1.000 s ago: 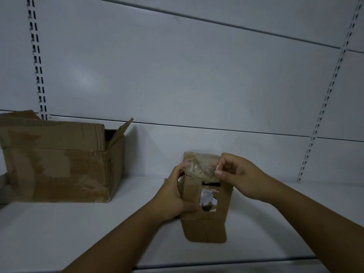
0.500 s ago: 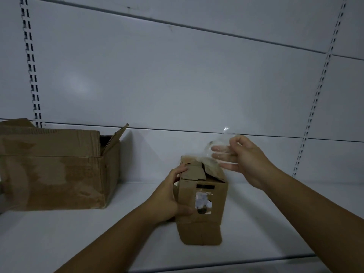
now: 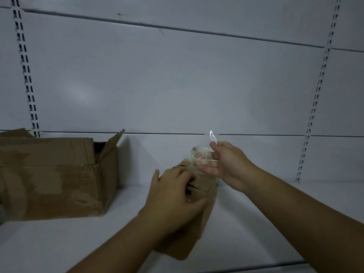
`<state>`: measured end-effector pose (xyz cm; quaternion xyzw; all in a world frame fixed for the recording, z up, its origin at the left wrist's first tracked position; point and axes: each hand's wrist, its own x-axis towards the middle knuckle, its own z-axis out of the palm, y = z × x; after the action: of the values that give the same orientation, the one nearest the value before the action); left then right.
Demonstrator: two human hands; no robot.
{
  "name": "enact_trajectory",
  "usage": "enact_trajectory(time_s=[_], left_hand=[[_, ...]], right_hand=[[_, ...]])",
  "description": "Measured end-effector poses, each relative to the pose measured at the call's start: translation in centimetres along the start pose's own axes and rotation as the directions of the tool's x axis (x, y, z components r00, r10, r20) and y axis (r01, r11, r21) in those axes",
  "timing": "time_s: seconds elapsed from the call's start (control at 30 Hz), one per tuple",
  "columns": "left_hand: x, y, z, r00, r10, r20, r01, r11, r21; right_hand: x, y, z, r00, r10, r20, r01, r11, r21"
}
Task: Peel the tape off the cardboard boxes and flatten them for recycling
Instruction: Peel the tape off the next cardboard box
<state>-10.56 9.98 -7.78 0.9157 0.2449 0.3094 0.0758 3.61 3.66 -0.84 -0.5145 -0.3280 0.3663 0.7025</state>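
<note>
A small brown cardboard box (image 3: pixel 204 209) stands tilted on the white shelf in the middle of the head view. My left hand (image 3: pixel 173 196) lies over its near face and grips it, hiding most of that side. Just above the box's top, my right hand (image 3: pixel 226 164) pinches a crumpled strip of clear tape (image 3: pixel 202 152) between thumb and fingers. The tape is free of the box. A larger brown cardboard box (image 3: pixel 59 180) with its top flaps open sits at the left.
The white shelf surface (image 3: pixel 266 223) runs left to right, with its front edge low in the view. A white back panel (image 3: pixel 177 85) with slotted uprights (image 3: pixel 25 71) rises right behind the boxes.
My right hand peeled the clear tape off the small box's top and lifted it up. My left hand slid up over the box's near face, and the box has tipped.
</note>
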Motion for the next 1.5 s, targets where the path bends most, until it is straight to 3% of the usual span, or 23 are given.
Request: enact_trajectory(time_s=[0.07, 0.13, 0.23, 0.37, 0.43, 0.57, 0.77, 0.9, 1.03, 1.13, 1.2, 1.27, 1.37, 1.5], left_hand=[[-0.1, -0.5, 1.2, 0.999, -0.018, -0.028, 0.020, 0.997, 0.070], [-0.1, -1.2, 1.5, 0.994, 0.012, -0.106, -0.010, 1.000, 0.023], [-0.3, -2.3, 0.7, 0.993, 0.067, -0.101, -0.072, 0.996, -0.055], [-0.1, -4.4, -1.5, 0.991, 0.110, 0.072, -0.092, 0.972, -0.217], [0.2, -6.0, -2.6, 0.978, 0.076, 0.194, -0.019, 0.959, -0.282], [1.0, -7.7, -4.4, 0.951, 0.006, 0.308, 0.100, 0.940, -0.327], [2.7, -8.3, -4.6, 0.942, -0.080, 0.327, 0.161, 0.961, -0.227], [2.7, -8.4, -4.0, 0.951, -0.170, 0.260, 0.228, 0.951, -0.211], [2.8, -7.7, -4.0, 0.953, -0.209, 0.218, 0.241, 0.962, -0.132], [2.7, -5.8, -4.0, 0.984, -0.134, 0.121, 0.121, 0.987, 0.110], [2.3, -4.3, -3.2, 0.999, -0.034, -0.012, 0.035, 0.993, 0.114], [1.9, -3.0, -2.2, 0.995, 0.095, -0.039, -0.092, 0.993, 0.070], [1.3, -3.2, -0.9, 0.975, 0.215, 0.051, -0.219, 0.971, 0.099], [0.6, -3.9, -0.4, 0.983, 0.184, -0.012, -0.181, 0.976, 0.124]], right_hand=[[0.3, -0.4, -0.1, 1.000, -0.008, -0.008, 0.008, 1.000, -0.026], [0.8, -1.0, -0.7, 0.996, -0.046, -0.078, 0.039, 0.995, -0.094], [2.0, -1.6, -2.5, 0.980, -0.066, -0.189, 0.052, 0.996, -0.077], [3.7, -1.2, -5.1, 0.966, -0.019, -0.257, 0.017, 1.000, -0.013], [4.2, -1.1, -6.3, 0.953, -0.023, -0.303, 0.016, 1.000, -0.026], [4.3, -1.3, -8.3, 0.944, -0.043, -0.326, 0.027, 0.998, -0.056], [3.5, -0.8, -8.4, 0.974, -0.123, -0.192, 0.047, 0.933, -0.358], [3.2, -1.6, -9.9, 0.967, -0.153, -0.203, 0.067, 0.923, -0.378], [3.0, -1.6, -9.7, 0.982, -0.150, -0.116, 0.100, 0.930, -0.355], [2.4, -1.0, -8.7, 0.987, -0.143, 0.078, 0.161, 0.919, -0.360], [1.9, 0.0, -8.0, 0.964, -0.150, 0.219, 0.237, 0.859, -0.454], [1.6, 1.0, -7.3, 0.931, -0.165, 0.327, 0.335, 0.743, -0.579], [1.0, 1.0, -6.8, 0.906, -0.146, 0.397, 0.386, 0.670, -0.634], [1.3, -1.0, -9.5, 0.927, -0.119, 0.355, 0.357, 0.571, -0.740]])
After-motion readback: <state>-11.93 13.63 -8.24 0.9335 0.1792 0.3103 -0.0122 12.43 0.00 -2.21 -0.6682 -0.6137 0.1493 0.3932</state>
